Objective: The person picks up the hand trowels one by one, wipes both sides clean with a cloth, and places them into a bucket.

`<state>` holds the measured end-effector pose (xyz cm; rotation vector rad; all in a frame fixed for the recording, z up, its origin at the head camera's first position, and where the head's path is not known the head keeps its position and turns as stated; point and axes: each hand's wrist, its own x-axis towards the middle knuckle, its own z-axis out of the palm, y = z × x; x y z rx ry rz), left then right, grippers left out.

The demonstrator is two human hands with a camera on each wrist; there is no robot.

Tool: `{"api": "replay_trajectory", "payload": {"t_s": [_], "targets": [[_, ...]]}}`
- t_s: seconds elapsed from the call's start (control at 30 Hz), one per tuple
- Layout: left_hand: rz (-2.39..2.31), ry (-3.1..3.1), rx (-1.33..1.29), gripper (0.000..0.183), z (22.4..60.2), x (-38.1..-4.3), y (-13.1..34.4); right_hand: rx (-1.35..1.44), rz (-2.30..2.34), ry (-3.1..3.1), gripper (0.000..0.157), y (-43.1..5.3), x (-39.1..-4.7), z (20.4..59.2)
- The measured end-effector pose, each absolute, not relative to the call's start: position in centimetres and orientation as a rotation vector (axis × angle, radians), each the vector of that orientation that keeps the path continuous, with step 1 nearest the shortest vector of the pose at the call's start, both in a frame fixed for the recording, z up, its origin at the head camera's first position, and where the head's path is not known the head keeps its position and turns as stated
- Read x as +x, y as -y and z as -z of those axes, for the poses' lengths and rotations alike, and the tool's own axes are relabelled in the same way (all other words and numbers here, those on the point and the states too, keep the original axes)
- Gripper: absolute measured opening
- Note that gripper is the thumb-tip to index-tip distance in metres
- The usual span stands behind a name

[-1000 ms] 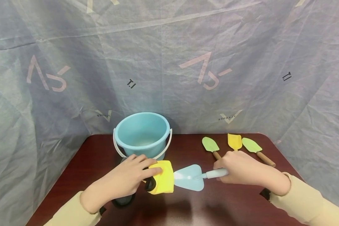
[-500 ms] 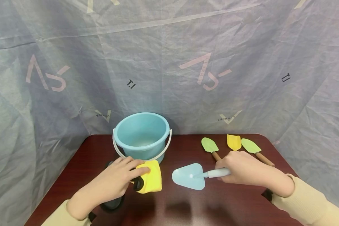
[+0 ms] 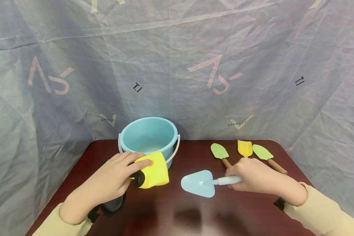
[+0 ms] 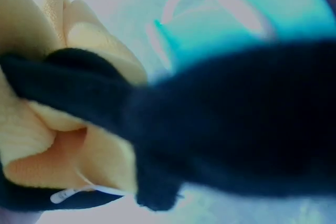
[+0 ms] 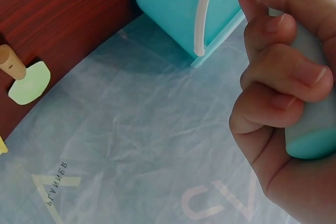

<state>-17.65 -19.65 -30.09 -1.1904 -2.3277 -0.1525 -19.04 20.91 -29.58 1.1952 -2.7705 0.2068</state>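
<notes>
The right hand [image 3: 253,175] grips the trowel [image 3: 208,183] by its handle [image 3: 229,180], above the table [image 3: 224,216]; the left hand [image 3: 116,173] holds the cloth [image 3: 154,170]. The trowel lies between both hands, long axis crosswise, blade [image 3: 195,183] toward the cloth (a gap separates them).

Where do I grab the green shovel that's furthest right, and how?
Grip its slim brown handle around the middle, probably best from the near right: that end points this way, while the wide green blade points toward the far left.
</notes>
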Motion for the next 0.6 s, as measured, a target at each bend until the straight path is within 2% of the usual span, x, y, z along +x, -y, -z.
{"api": "replay_trajectory", "payload": {"t_s": [0.27, 0.6], "targets": [[0.118, 2.240, -1.293, 0.062, 27.7, -18.0, 16.9, 1.220, -0.202, 2.761, 0.026, -20.3, -19.5, 29.6], [0.040, 2.146, -1.421, 0.060, 27.4, -19.0, 13.2, 1.254, -0.151, 2.721, 0.025, -19.4, -20.1, 29.5]]}}
